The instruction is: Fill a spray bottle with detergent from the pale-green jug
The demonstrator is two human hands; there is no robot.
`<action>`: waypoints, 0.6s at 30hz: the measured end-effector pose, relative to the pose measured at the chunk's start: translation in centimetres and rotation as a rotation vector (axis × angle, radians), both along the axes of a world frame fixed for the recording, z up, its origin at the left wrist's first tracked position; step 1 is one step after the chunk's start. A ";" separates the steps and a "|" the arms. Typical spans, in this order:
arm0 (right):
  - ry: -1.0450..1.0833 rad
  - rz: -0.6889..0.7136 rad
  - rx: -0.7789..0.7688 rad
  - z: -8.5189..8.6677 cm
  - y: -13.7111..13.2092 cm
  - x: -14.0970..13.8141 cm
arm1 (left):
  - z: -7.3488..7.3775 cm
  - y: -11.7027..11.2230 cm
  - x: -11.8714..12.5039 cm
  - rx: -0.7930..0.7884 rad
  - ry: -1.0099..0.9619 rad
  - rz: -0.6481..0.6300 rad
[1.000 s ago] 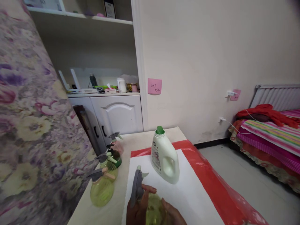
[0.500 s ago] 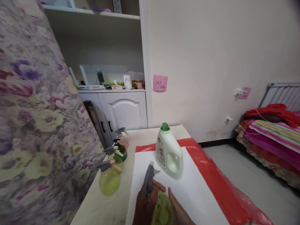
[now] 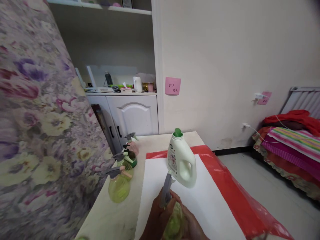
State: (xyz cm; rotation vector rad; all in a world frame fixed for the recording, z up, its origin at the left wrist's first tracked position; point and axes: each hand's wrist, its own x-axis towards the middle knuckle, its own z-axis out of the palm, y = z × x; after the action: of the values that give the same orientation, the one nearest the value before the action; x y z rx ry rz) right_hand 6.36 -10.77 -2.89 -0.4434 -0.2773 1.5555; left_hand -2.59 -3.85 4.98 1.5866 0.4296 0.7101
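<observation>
Both my hands hold a yellow-green spray bottle point(image 3: 175, 223) at the bottom edge of the view, over a white sheet point(image 3: 207, 203). My left hand point(image 3: 157, 218) wraps the neck under the grey trigger head point(image 3: 166, 190). My right hand point(image 3: 193, 228) cups the round body from the right. Just beyond stands a white detergent jug point(image 3: 181, 161) with a green cap, upright on the sheet.
A red plastic sheet point(image 3: 230, 193) lies under the white one on a beige table point(image 3: 112, 216). Several more spray bottles point(image 3: 120, 183) stand along the table's left side by a flowered curtain point(image 3: 37, 126). A white cabinet point(image 3: 132, 113) is behind, a bed point(image 3: 292, 143) to the right.
The spray bottle in my hands has turned and shifted right, its trigger head now standing more upright and nearer the jug. The view has drifted slightly left.
</observation>
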 end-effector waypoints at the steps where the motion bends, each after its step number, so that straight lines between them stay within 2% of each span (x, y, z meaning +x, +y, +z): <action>1: -0.026 -0.004 -0.023 0.0 0.0 0.0 | 0.0 -0.1 0.0 -0.013 0.000 -0.020; 5: -0.020 -0.049 -0.013 0.7 -0.5 -0.1 | -0.1 -0.1 -0.1 0.003 0.022 0.021; 10: 0.118 -0.003 0.103 1.9 -1.0 -0.1 | -0.5 0.2 -0.1 0.124 0.007 0.149; 12: 0.142 0.003 0.074 1.8 -1.0 0.0 | -0.5 0.3 -0.1 0.126 0.000 0.110; 18: 0.062 0.143 -0.094 0.2 -0.6 0.5 | 0.0 0.1 -0.3 0.074 0.028 -0.031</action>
State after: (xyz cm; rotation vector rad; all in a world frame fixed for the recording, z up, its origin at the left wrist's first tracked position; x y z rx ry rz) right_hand 6.90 -11.39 -2.71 -0.4562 -0.1921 1.7238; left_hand -2.88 -3.70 5.01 1.6707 0.4021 0.6877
